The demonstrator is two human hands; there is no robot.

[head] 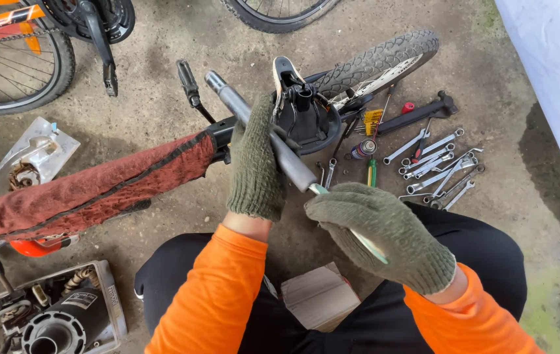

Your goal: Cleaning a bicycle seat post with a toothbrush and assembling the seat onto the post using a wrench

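Grey concrete floor (162, 216) holds wrenches (438, 167) near its right edge. Left hand (255, 164) grips a grey tube (263, 131); right hand (385, 233) holds a thin tool (358, 236).

Both the left hand (255, 167) and the right hand (385, 233) are covered by coarse olive knitted gloves, matt and fuzzy. A smooth grey metal tube (263, 128), dully shining, is gripped in the left glove. At nine o'clock a rough red cloth (90, 190) with frayed weave is draped. Polished steel wrenches (437, 164) are seen at three o'clock on gritty, stained concrete floor (162, 33). A plain wooden block (319, 295) lies at six o'clock.
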